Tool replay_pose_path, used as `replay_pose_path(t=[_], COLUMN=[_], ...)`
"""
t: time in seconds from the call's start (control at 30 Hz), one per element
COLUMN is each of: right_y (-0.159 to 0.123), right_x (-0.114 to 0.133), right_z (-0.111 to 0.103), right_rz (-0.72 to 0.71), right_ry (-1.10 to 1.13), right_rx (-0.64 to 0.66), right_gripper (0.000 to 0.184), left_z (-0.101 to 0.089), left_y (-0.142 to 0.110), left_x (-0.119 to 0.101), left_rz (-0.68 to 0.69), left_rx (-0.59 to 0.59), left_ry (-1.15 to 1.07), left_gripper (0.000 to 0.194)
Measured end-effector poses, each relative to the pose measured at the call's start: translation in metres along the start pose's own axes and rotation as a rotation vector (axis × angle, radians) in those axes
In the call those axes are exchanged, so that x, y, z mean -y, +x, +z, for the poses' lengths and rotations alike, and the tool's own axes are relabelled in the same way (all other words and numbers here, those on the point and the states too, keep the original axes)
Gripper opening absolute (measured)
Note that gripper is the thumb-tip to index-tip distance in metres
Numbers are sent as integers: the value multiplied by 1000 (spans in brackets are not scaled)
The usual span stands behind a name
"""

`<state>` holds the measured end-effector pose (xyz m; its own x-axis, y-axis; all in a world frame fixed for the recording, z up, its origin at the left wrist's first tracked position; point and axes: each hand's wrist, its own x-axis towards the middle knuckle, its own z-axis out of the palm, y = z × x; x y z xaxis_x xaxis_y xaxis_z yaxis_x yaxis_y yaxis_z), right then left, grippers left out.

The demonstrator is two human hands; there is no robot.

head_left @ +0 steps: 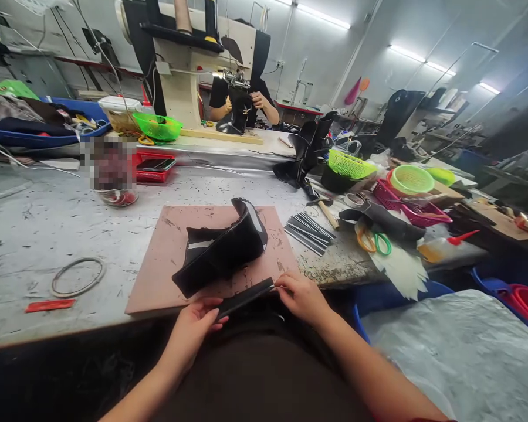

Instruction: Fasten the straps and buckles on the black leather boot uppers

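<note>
A flat black strip [246, 298] stretches between my two hands at the near edge of a pinkish board [158, 258]. My left hand [198, 322] is closed on its left end, thumb on top and fingers beneath. At the other end, the fingertips of my right hand [303, 298] pinch the strip's corner or something thin there; the detail is too small to make out. Just beyond the strip, a curved black shoe-upper piece [222, 252] with pale strips on its inside rests on the board. To the right lies a fanned stack of dark strips with white edges [309, 232].
Right of the board are a hammer [328, 214], scissors [374, 241] with orange and green handles, and a glue bottle [440, 249]. A metal ring [78, 276] and a red strip [50, 305] lie left. Behind, a person's hands [259, 101] work at a sewing machine [180, 70].
</note>
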<state>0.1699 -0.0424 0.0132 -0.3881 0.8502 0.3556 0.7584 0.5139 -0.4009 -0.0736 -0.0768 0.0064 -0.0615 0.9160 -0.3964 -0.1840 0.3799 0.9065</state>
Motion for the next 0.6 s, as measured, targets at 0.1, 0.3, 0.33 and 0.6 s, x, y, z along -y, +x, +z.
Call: replay_pose_path(t=[0.1, 0.3, 0.33, 0.6], right_y=[3, 15, 17, 10], right_x=[3, 17, 19, -8], right_z=[5, 14, 15, 7], right_rz=[-42, -60, -50, 239], right_ry=[-173, -474, -454, 198], right_rx=[-1, 73, 80, -23], right_gripper=[13, 17, 18, 8], left_z=[2, 3, 3, -2], left_y=[-1, -5, -6, -7], left_x=[-1, -1, -1, -2], left_rz=[-8, -9, -1, 47], left_rx=[-2, 2, 3, -22], left_ry=[5, 11, 14, 36], left_gripper=[35, 36, 36, 33])
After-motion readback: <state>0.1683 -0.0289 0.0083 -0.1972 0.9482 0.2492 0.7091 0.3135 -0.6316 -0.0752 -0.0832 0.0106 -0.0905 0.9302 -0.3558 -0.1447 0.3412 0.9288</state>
